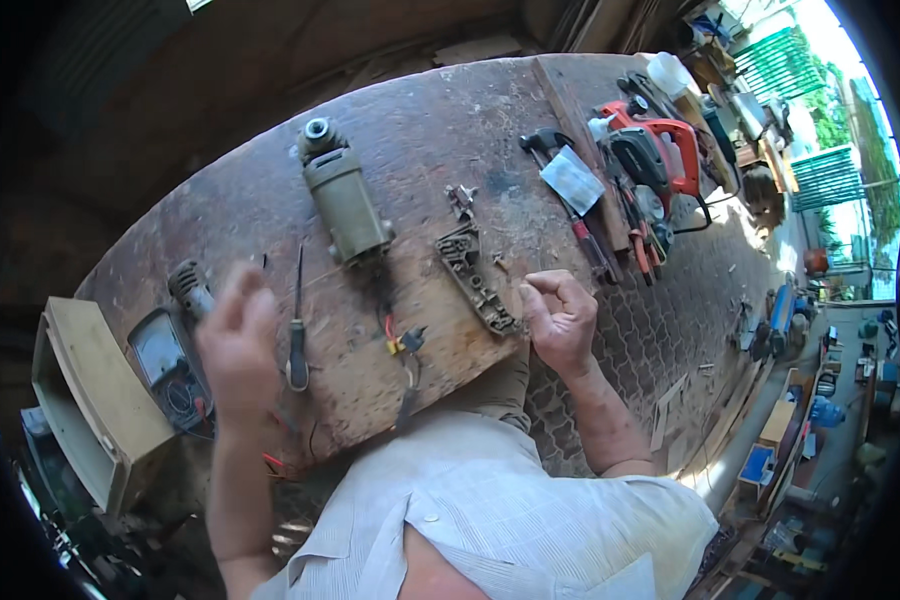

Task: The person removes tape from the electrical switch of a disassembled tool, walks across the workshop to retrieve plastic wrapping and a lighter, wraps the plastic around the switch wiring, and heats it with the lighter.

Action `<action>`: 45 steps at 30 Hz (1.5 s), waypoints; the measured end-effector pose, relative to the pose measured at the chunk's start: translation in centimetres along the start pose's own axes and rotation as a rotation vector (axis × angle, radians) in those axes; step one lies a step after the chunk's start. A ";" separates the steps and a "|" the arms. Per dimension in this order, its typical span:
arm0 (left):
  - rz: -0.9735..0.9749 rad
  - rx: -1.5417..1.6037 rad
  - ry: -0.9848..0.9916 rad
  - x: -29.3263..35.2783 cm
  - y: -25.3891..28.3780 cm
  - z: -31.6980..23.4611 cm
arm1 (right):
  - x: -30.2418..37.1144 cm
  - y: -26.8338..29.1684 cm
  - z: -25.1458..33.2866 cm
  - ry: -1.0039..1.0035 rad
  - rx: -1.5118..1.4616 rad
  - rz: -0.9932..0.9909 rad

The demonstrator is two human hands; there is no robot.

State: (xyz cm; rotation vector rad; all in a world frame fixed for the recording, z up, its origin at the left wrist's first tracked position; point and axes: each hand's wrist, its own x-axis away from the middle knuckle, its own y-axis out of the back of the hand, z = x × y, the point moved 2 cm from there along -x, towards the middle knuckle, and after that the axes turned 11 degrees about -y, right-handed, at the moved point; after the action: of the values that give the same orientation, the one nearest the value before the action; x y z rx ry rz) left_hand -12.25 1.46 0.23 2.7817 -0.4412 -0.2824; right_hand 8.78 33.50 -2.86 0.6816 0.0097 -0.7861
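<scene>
My left hand point(240, 345) hovers above the left part of the workbench, smeared by motion, so its fingers cannot be made out. Just right of it lies a screwdriver point(297, 355) with a dark handle. My right hand point(562, 320) is closed in a pinch at the bench's near edge; whatever it holds is hidden. Beside it rests an opened tool-handle shell point(475, 285), its ribbed inside facing up. An olive power-tool body point(350, 208) lies further back, with wires and connectors point(406, 342) trailing toward me.
An analog multimeter point(165, 350) and a cylindrical part point(190, 288) sit at the left, near a beige open box point(120, 400). Back right are a red power tool point(670, 150), a hammer point(545, 142), a clear packet point(572, 180) and a wooden strip point(580, 140).
</scene>
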 end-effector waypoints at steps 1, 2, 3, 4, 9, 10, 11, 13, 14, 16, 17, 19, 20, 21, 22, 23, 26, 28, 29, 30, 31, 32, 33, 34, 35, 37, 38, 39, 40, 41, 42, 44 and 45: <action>-0.030 0.009 0.058 -3.5 -0.6 0.3 | -1.1 0.6 -1.3 0.028 0.043 -0.022; -0.059 -0.056 -0.029 -7.1 -0.9 1.9 | -1.9 1.0 -1.6 0.015 0.014 -0.003; -0.132 -0.242 -0.122 -10.8 -0.2 5.9 | -2.8 1.1 -1.2 -0.090 -0.001 0.032; -0.207 -0.432 -0.213 -13.4 0.2 10.1 | -4.0 0.9 -1.1 -0.185 -0.014 0.075; -0.086 -1.095 -0.074 -17.9 -2.2 15.0 | -8.8 -0.6 -1.5 -0.289 -0.007 0.264; -0.074 -1.122 -0.092 -17.8 -2.6 14.8 | -9.7 -0.8 -0.5 -0.392 -0.011 0.318; -0.061 -1.145 -0.088 -18.0 -2.8 14.7 | -10.6 -1.5 -1.1 -0.441 -0.006 0.376; -0.043 -1.179 -0.046 -18.8 -3.0 13.8 | -11.7 -3.1 -2.2 -0.634 -0.122 0.484; -0.029 -1.187 -0.092 -19.2 -3.0 13.5 | -12.7 -3.6 -2.0 -0.735 -0.145 0.545; 0.002 -1.195 -0.110 -19.6 -2.9 13.3 | -14.0 -4.5 -2.4 -0.784 -0.143 0.604; 0.015 -1.176 -0.122 -19.9 -3.1 13.3 | -14.4 -4.9 -2.8 -0.823 -0.150 0.626; 0.028 -1.169 -0.102 -19.9 -2.8 13.0 | -14.8 -5.2 -3.9 -0.885 -0.178 0.672; 0.038 -1.165 -0.107 -20.1 -2.6 12.8 | -14.9 -5.3 -4.4 -0.939 -0.216 0.685; 0.048 -1.160 -0.116 -20.1 -2.5 12.9 | -14.9 -5.7 -4.7 -0.957 -0.266 0.670; 0.051 -1.165 -0.098 -19.8 -2.4 13.0 | -14.9 -5.7 -4.9 -0.963 -0.261 0.687; 0.042 -1.159 -0.108 -19.4 -2.3 12.9 | -14.9 -5.5 -5.0 -0.969 -0.202 0.699; 0.034 -1.154 -0.107 -19.7 -2.5 12.8 | -14.8 -6.2 -5.5 -0.954 -0.169 0.724; 0.044 -1.159 -0.084 -19.8 -2.9 12.4 | -15.2 -5.8 -5.9 -1.022 -0.170 0.656; 0.047 -1.128 -0.099 -19.9 -3.2 12.2 | -15.5 -5.9 -5.8 -1.037 -0.179 0.635; 0.049 -1.092 -0.115 -20.2 -3.4 12.3 | -15.6 -5.8 -6.1 -1.081 -0.194 0.623; 0.035 -1.103 -0.132 -20.3 -3.5 12.4 | -15.7 -5.8 -6.2 -1.105 -0.213 0.621; 0.030 -1.111 -0.113 -20.5 -3.4 12.6 | -15.8 -5.9 -6.2 -1.130 -0.230 0.616; 0.031 -1.094 -0.119 -20.9 -3.6 12.4 | -15.9 -5.8 -6.3 -1.131 -0.221 0.632; 0.017 -1.085 -0.123 -20.8 -3.1 12.1 | -16.1 -6.1 -6.1 -1.123 -0.228 0.642; 0.008 -1.093 -0.127 -20.2 -2.7 12.2 | -16.3 -6.3 -5.9 -1.113 -0.235 0.649; -0.014 -1.084 -0.136 -20.3 -2.5 12.3 | -16.5 -6.7 -6.0 -1.091 -0.245 0.658; -0.025 -1.066 -0.157 -20.4 -2.5 12.3 | -16.5 -6.7 -5.9 -1.077 -0.257 0.651; -0.036 -1.072 -0.160 -20.3 -2.4 12.1 | -16.5 -6.8 -5.8 -1.064 -0.268 0.651; -0.052 -1.076 -0.165 -20.5 -2.2 12.0 | -16.3 -6.7 -5.9 -1.050 -0.289 0.650; -0.089 -1.071 -0.183 -20.3 -1.9 11.8 | -16.2 -6.8 -5.8 -1.012 -0.302 0.652; -0.131 -1.061 -0.207 -20.1 -1.8 11.8 | -16.0 -6.6 -5.5 -0.969 -0.316 0.648; -0.148 -0.942 -0.111 -19.8 -1.1 11.9 | -15.2 -6.3 -6.6 -0.941 -0.410 0.694; -0.324 -0.732 -0.047 -18.3 -1.2 12.7 | -14.5 -6.7 -6.9 -0.929 -0.493 0.776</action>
State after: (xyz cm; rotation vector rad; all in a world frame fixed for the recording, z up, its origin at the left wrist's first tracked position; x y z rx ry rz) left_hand -32.01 5.11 -9.33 2.1094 0.1053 -0.4707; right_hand -4.39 43.46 -8.43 -0.2087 -0.8332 -0.2582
